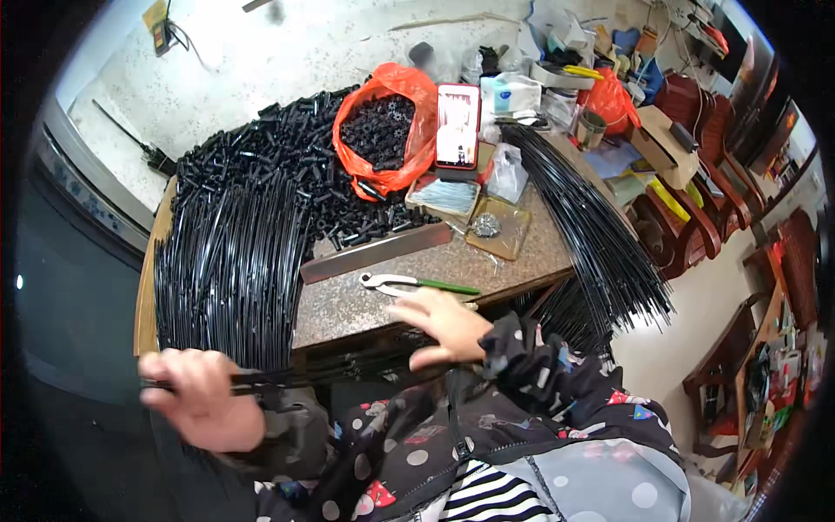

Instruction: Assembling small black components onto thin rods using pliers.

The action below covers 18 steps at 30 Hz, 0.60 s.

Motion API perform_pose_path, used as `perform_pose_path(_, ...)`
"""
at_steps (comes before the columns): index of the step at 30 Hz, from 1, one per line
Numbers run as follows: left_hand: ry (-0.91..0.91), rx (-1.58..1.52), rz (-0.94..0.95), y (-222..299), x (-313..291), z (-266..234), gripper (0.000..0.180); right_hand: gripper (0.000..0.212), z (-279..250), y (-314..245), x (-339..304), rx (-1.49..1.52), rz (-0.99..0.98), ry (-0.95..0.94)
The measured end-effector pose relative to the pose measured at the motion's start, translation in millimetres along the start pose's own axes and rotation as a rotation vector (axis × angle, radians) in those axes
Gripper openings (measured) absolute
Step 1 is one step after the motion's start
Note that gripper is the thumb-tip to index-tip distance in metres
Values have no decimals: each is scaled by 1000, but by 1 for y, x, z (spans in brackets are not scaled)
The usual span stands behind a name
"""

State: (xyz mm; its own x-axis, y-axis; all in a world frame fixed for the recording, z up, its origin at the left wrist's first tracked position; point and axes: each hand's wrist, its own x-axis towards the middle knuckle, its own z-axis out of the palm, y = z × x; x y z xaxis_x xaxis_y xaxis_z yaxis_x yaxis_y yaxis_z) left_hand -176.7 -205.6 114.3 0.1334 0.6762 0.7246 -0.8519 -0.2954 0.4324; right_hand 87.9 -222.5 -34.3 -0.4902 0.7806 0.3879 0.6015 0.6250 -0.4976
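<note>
My left hand [202,396] is closed around the ends of a few thin black rods [339,370] that run to the right below the table edge. At the rods' other end my right hand [445,324] grips them, fingers spread toward the table. Just beyond my right hand, green-handled pliers [409,283] lie on the speckled stone table [365,300]. A large sheaf of long black rods [228,261] covers the table's left side.
A pile of short black tubes [278,143] lies behind it. An orange bag [387,130] of small black parts, an upright phone [457,124], a metal bar [376,252], another rod bundle [600,235] at the right and wooden chairs [709,174] stand around.
</note>
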Motion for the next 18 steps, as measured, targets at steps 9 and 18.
perform_pose_path(9, 134, 893, 86, -49, 8, -34, 43, 37, -147, -23, -33, -89, 671, 698)
perform_pose_path(18, 142, 1195, -481, -127, -39, -121, 16, 41, -155, 144, -164, -937, 1139, 376)
